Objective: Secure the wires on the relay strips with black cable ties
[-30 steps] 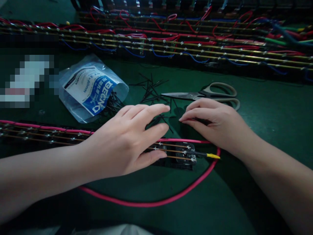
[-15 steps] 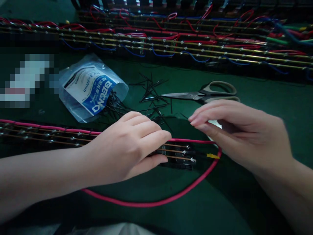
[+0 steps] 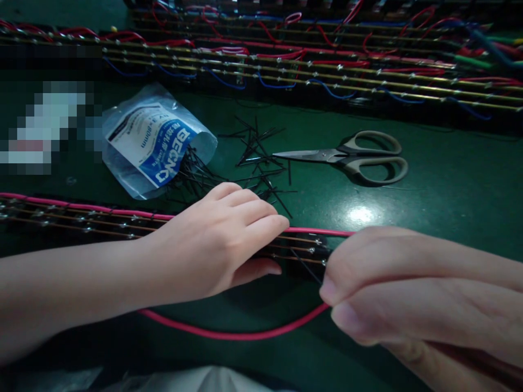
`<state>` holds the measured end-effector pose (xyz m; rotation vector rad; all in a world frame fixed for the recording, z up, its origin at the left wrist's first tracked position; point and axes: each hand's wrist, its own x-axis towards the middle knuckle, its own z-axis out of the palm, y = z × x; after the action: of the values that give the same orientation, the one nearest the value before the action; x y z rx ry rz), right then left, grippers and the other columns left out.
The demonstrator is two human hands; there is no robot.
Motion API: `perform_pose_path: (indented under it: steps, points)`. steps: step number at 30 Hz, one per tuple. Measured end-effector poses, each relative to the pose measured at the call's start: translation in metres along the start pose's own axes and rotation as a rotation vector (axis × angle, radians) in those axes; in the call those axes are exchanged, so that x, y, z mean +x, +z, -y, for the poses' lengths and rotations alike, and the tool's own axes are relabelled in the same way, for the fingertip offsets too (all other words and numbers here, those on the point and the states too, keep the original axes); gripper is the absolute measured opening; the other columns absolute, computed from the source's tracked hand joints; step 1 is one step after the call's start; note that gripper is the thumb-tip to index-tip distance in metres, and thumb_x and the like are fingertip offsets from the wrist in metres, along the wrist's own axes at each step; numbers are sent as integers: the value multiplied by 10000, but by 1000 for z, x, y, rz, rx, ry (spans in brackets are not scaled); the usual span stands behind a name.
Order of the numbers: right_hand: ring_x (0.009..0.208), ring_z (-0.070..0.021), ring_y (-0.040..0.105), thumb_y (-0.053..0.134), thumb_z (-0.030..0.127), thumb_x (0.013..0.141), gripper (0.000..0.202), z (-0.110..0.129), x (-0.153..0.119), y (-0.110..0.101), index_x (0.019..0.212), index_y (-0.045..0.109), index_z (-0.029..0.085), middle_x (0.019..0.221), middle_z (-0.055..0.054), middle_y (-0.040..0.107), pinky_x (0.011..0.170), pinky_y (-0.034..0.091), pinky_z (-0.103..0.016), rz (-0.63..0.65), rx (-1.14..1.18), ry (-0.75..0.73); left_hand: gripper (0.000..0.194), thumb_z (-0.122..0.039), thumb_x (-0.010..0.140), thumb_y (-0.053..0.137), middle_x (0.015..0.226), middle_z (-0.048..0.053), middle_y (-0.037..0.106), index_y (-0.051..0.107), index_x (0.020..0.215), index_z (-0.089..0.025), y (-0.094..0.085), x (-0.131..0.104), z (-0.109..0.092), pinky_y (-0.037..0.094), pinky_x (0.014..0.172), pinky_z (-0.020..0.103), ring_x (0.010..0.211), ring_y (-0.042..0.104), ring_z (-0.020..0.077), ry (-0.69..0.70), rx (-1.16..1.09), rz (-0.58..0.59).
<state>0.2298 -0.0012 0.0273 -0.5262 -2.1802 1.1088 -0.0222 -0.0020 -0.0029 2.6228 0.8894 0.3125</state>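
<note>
My left hand (image 3: 220, 239) is closed over a long, dark wired strip (image 3: 98, 220) with copper-coloured rods. Its fingers lie across the far side by the red cable (image 3: 318, 231), and the thumb is on the near side. The palm hides that stretch of the strip. My right hand (image 3: 392, 288) pinches a thin black cable tie (image 3: 306, 265) between thumb and forefinger, just right of the left hand. The tie slants over the strip's right end. The red cable runs along the strip's far edge, passes behind my right hand and loops back below on the near side.
Loose black cable ties (image 3: 257, 144) lie on the green table (image 3: 461, 190), some spilling from a clear plastic bag (image 3: 155, 144). Scissors (image 3: 347, 158) rest to their right, blades pointing left. Along the back stand more wired racks (image 3: 286, 65) with red and blue wires.
My right hand has moved down and toward me with the cable tie, from beside the scissors to the strip's right end. The scissors' handles now show fully. My left hand has stayed almost in place.
</note>
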Motion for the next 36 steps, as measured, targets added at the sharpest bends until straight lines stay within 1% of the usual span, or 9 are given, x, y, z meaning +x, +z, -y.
perform_pose_path:
  steps: [4,8,12,16,20,23,28,31,36]
  points:
    - [874,-115,743,611,-7,892,257,-5,3,3,1033,673,198,961,-25,768,809,621,-159,65,-124,8,264,-276,991,610,1121,90,696,619,1190,-103,0,0,-4,460,924,443,1040,620,271,-22,-29,-10]
    - [837,-137,746,531,72,965,241,-8,4,11,1003,687,252,966,-12,782,732,630,-208,54,-332,4,209,-211,959,628,1050,78,706,659,1132,-98,-2,2,-9,466,915,459,985,630,269,-43,-37,-8]
    - [767,-162,727,416,143,1034,340,-10,2,17,889,711,230,878,-18,782,657,600,-276,92,-560,-138,187,-212,950,625,1010,69,714,689,1096,-115,-7,2,-10,471,914,477,947,638,267,-55,8,3]
    - [797,-188,720,332,112,1029,415,-17,-1,23,898,715,206,865,-54,776,620,577,-321,69,-612,-276,186,-224,949,626,1010,60,719,696,1094,-132,-10,2,-8,479,913,452,964,642,255,-56,-16,4]
    - [849,-199,722,387,110,1013,345,-24,-4,28,938,711,204,872,-58,774,729,615,-351,37,-671,-353,167,-245,950,627,1014,63,737,708,1049,-138,-8,1,-7,476,925,443,947,656,248,-34,21,-32]
    - [877,-208,721,388,98,1009,339,-27,-4,31,948,710,185,868,-71,765,773,626,-360,30,-689,-368,154,-258,935,639,1005,63,746,709,1011,-143,-4,1,-4,465,958,449,940,666,244,-19,31,-49]
    - [870,-214,712,411,102,1004,331,-29,-3,33,915,718,188,833,-65,744,799,634,-370,36,-727,-371,194,-219,894,646,988,51,746,688,1064,-134,1,2,1,478,960,400,941,683,215,-62,-131,-35]
    - [896,-208,712,396,104,1017,342,-31,-3,32,934,718,184,857,-68,744,829,623,-350,32,-723,-370,220,-224,877,667,1026,55,752,672,1078,-136,1,4,1,498,923,361,969,695,211,-92,-176,-29]
    - [946,-207,711,390,119,1020,328,-33,-7,31,975,706,196,917,-74,758,857,622,-342,17,-690,-342,293,-175,884,655,1154,25,741,613,1175,-181,-3,4,0,485,977,317,1079,690,179,-82,-208,-39]
